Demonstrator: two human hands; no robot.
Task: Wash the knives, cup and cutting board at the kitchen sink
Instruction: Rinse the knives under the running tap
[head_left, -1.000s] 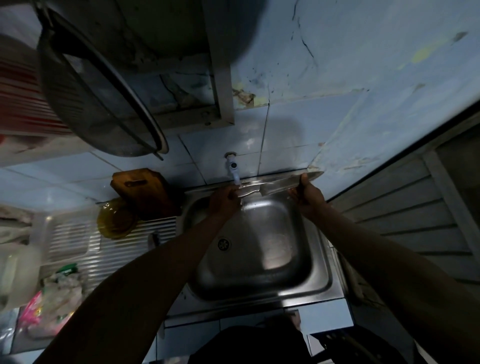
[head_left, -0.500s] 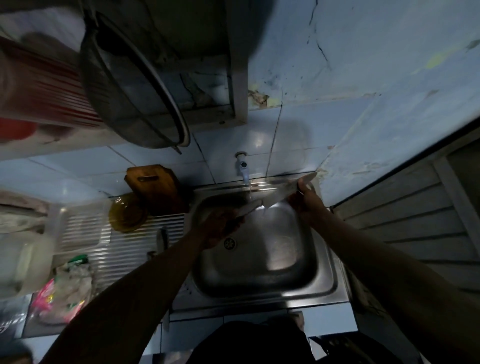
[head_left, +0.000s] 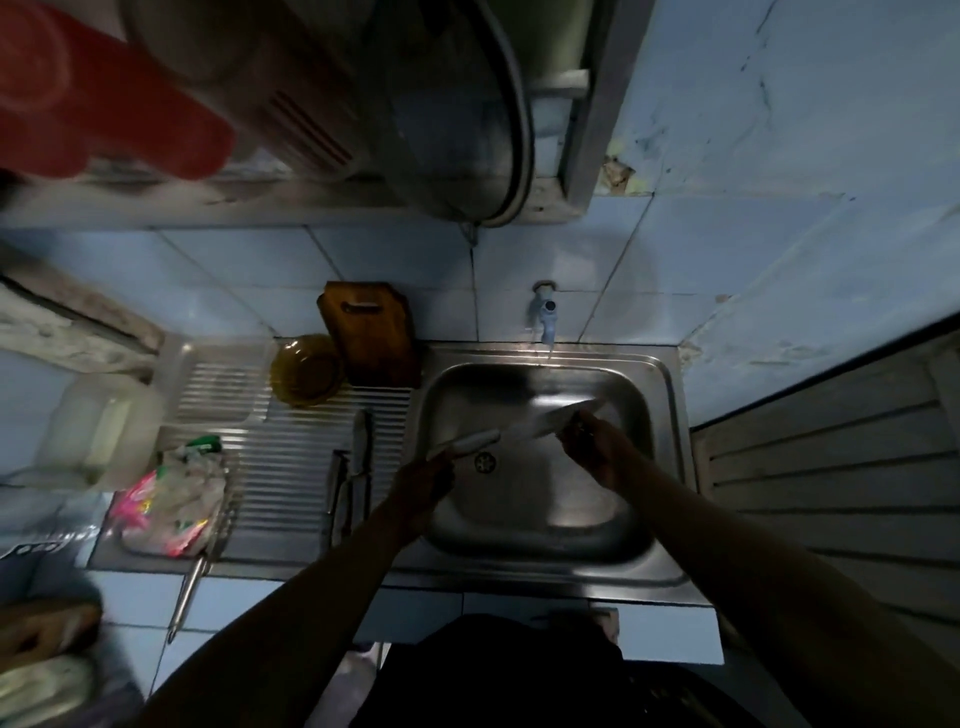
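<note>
Over the steel sink (head_left: 670, 447) I hold a large knife (head_left: 535, 425) with a white handle, level above the basin. My left hand (head_left: 423, 480) grips the handle's end near the drain. The blade's far end is pinched by my right hand (head_left: 597, 449). Water runs from the wall tap (head_left: 544, 314) above. A brown wooden cutting board (head_left: 371, 332) leans on the tiles left of the sink, with an amber glass cup (head_left: 306, 370) beside it. Two more knives (head_left: 356, 462) lie on the ribbed drainboard (head_left: 291, 467).
A wire rack with colourful packets (head_left: 171, 499) sits at the drainboard's left. White plastic containers (head_left: 98, 426) stand further left. A large round strainer (head_left: 467, 104) hangs overhead from a shelf, near a red object (head_left: 104, 93). A slatted wall (head_left: 831, 467) borders the sink's right side.
The knife came down from under the tap into the basin and now lies lower, closer to the drain. Both hands moved toward me with it. My view dropped lower.
</note>
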